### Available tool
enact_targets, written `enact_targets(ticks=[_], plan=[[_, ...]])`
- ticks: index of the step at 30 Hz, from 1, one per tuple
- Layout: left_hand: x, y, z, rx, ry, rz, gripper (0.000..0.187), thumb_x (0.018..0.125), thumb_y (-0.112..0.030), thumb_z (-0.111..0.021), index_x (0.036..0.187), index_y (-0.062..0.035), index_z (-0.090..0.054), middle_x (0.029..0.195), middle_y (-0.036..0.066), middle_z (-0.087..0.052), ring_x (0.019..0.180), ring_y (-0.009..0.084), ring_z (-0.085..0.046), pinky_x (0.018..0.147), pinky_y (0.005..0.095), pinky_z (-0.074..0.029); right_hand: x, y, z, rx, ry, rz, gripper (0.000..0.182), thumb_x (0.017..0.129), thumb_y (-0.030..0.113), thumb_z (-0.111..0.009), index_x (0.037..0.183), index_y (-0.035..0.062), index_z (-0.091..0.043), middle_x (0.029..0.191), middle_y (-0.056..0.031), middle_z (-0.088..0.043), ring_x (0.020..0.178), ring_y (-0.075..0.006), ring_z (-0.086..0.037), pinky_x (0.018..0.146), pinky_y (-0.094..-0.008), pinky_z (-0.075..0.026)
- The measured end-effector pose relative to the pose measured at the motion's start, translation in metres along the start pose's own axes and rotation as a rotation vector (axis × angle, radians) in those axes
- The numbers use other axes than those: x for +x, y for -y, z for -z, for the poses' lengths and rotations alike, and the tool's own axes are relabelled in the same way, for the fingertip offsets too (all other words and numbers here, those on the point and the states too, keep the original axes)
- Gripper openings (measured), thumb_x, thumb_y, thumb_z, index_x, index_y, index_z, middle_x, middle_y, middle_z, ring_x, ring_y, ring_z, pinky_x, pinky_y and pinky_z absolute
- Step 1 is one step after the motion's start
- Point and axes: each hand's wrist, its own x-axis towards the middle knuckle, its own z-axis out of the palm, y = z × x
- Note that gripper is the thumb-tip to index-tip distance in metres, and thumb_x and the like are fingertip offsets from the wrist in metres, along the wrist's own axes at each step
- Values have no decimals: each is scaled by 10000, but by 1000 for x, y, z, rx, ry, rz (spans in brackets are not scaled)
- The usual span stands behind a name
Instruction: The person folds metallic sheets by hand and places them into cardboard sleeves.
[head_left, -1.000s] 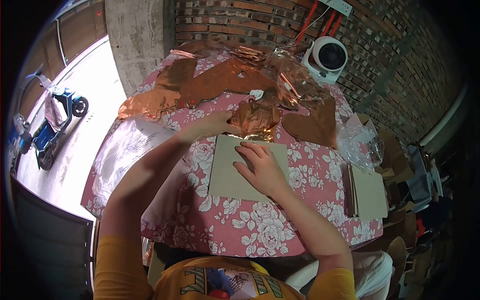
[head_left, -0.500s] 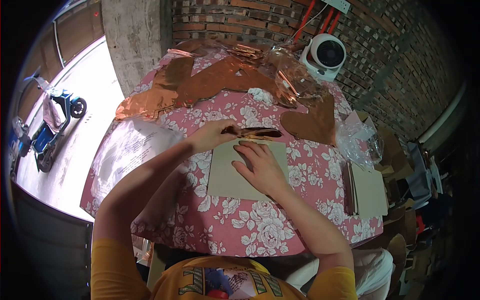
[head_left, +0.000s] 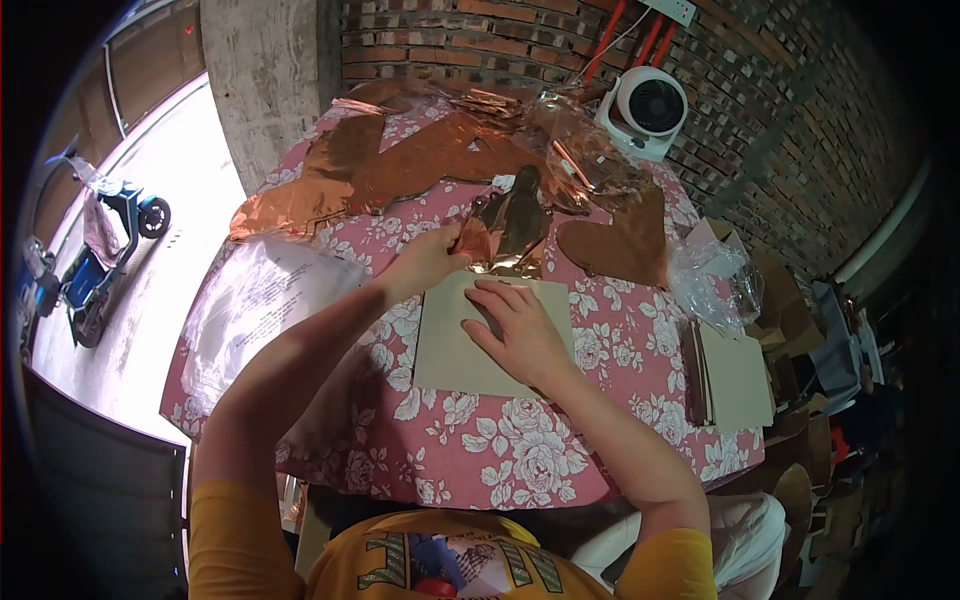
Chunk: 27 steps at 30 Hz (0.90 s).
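My left hand point(head_left: 427, 264) pinches the left edge of a shiny copper foil piece point(head_left: 516, 222), which looks like a flat, deflated foil balloon. Its lower edge meets the top of a greyish-beige cardboard sheet point(head_left: 468, 350), and the rest extends away from me over the table. My right hand point(head_left: 522, 335) lies flat on the cardboard with its fingers spread, the tips near the top edge. Beyond, more flat copper foil shapes point(head_left: 420, 172) are spread over the table, one with a rounded end point(head_left: 612, 245) on the right.
A flowered pink tablecloth point(head_left: 540, 455) covers the table. On the left lies a printed clear plastic bag point(head_left: 265, 315); on the right, a crumpled clear bag point(head_left: 722, 280) and stacked cardboard sheets point(head_left: 738, 375). A white fan point(head_left: 650, 105) stands at the back near the brick wall.
The copper foil piece, folded up along the cardboard's top edge before, now lies opened out away from me. My left hand shifted slightly; my right hand stayed on the cardboard.
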Motion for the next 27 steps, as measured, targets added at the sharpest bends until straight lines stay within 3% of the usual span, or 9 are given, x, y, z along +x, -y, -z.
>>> enact_targets(ticks=[1, 20, 22, 27], plan=[[-1, -2, 1, 33, 26, 28, 344, 903, -70, -645, 1235, -9, -580, 1003, 52, -679, 887, 95, -595, 799, 276, -490, 0, 0, 0, 8, -3, -1, 422, 906, 320, -639, 1239, 64, -602, 1304, -108, -574, 1190, -306, -519, 1028, -413, -429], [-4, -3, 0, 124, -3, 53, 352, 896, -88, -660, 1239, -35, -600, 1031, 79, -702, 922, 120, -626, 822, 304, -502, 0, -6, 2, 30, 29, 31, 419, 906, 306, -653, 1259, 87, -598, 1316, -106, -561, 1195, -328, -516, 1024, -423, -431], [-9, -3, -4, 63, -105, -112, 277, 870, -143, -673, 1087, 15, -608, 885, 185, -666, 814, 306, -657, 744, 389, -495, 0, -3, 2, 18, 25, 25, 418, 903, 315, -648, 1251, 89, -599, 1314, -102, -565, 1186, -321, -520, 1018, -418, -436], [-20, -7, -3, 305, -132, -254, 198, 880, -100, -633, 1059, -15, -642, 887, 169, -649, 879, 332, -625, 758, 399, -494, 0, -2, 4, -6, 36, 9, 419, 908, 330, -631, 1254, 97, -594, 1311, -97, -566, 1179, -316, -523, 1014, -411, -440]])
